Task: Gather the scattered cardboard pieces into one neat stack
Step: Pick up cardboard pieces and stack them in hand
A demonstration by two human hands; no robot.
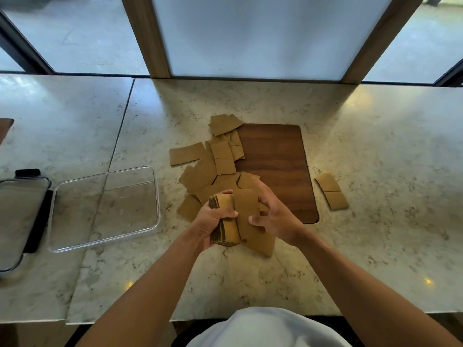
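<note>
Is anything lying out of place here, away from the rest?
Yes. One folded cardboard piece lies alone on the counter, right of the wooden inset, apart from the loose pile. The left hand grips the stack; the right hand holds another piece against it.

Matt brown cardboard pieces [226, 166]; glossy veined marble counter [375, 136]; dark satin wood inlay [275, 166]; clear glossy plastic container [105, 209].

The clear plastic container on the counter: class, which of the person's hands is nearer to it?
Left. The left hand, gripping the cardboard stack, is just right of the clear plastic container. The right hand, holding a cardboard piece, lies farther right, beyond the stack.
</note>
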